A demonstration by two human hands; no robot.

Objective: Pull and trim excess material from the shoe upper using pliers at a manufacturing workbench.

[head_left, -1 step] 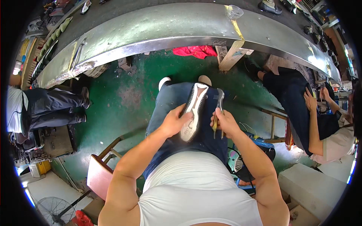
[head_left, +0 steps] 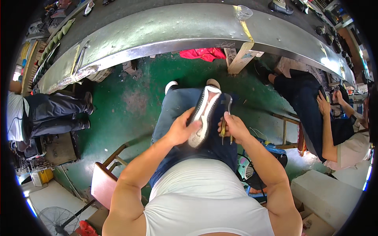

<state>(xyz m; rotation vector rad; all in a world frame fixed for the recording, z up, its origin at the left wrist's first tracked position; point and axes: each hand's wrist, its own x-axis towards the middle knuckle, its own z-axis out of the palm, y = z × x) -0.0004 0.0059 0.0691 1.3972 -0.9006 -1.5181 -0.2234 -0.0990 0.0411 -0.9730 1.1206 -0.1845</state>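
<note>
A shoe (head_left: 202,114) with a dark upper and a white sole lies sole-up over my lap, toe pointing away from me. My left hand (head_left: 182,128) grips its heel end from the left side. My right hand (head_left: 232,126) is closed around a pair of pincers (head_left: 226,116) with yellowish handles, whose metal head stands just right of the shoe's sole edge. My legs in blue jeans (head_left: 177,110) are beneath both hands.
A long metal workbench (head_left: 157,29) curves across the top, with shoes and a clear cup on it. A red cloth (head_left: 202,53) lies under it on the green floor. Seated people are at left (head_left: 51,114) and right (head_left: 334,129). A pink stool (head_left: 103,184) stands at my left.
</note>
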